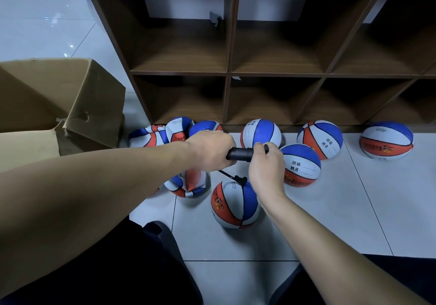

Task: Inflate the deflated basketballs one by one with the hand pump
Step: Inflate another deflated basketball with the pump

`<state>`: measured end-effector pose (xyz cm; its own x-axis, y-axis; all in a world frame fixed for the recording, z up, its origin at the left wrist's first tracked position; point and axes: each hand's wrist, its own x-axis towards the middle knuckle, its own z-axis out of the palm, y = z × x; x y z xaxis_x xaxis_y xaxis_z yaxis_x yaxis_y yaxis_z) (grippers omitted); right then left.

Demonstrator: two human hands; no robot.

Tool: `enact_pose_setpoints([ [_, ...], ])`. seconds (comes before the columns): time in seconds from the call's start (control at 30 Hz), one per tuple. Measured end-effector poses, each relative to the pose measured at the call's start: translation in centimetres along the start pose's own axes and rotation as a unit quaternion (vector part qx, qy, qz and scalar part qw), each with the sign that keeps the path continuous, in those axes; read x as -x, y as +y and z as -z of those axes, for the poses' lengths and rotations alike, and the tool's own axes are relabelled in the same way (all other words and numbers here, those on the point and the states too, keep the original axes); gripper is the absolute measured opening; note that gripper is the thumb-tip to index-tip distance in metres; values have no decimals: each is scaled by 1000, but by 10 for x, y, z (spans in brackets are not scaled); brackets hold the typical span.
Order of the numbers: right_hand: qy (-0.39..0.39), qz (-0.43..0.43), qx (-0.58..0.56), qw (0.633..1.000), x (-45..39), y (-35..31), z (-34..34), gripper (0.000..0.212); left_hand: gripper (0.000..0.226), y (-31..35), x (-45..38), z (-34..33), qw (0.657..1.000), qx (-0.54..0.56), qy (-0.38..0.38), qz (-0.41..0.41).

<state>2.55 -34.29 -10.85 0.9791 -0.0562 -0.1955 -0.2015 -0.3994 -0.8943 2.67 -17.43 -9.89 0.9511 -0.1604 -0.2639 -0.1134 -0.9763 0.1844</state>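
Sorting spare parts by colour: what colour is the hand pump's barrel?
Black, seen in the head view: the hand pump is gripped by the left hand and right hand.

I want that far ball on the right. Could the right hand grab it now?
Probably not yet: the right hand grips the pump, and the far ball lies well off. Bare floor lies between.

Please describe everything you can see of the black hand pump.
The hand pump is a short black cylinder, plastic by its look, held level above the floor. The left hand grips its barrel; the right hand holds the handle end, which is mostly hidden. A thin black hose runs from it down to the top of the basketball that lies on the tiles below. The needle itself is too small to see.
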Motion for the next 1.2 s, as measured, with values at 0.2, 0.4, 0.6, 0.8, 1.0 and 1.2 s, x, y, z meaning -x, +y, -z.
enact_pose_setpoints([
  [0.2, -20, 9, 17, 1000, -6, -1, 3, 33, 24, -1, -3, 1, 1000, 20, -9, 0],
  [0.4, -38, -3, 35, 999, -18, -1, 17, 33, 24, -13, -1, 0, 999, 31, -25, 8],
  [0.6, 53, -82, -47, 994, -46, 2, 52, 34, 25, -40, 1, -1, 997, 43, -44, 39],
  [0.8, 71, -61, -37, 995, -38, 4, 42, 33, 27, -38, 0, -4, 999, 4, -26, 44],
  [1.0, 60, -18, -11, 998, -23, -2, 22, 29, 23, -18, 3, 3, 999, 13, -5, 36],
  [1.2, 19, 12, 13, 1000, -9, -8, 9, 32, 27, 1, 1, 6, 999, 21, 7, 35],
])
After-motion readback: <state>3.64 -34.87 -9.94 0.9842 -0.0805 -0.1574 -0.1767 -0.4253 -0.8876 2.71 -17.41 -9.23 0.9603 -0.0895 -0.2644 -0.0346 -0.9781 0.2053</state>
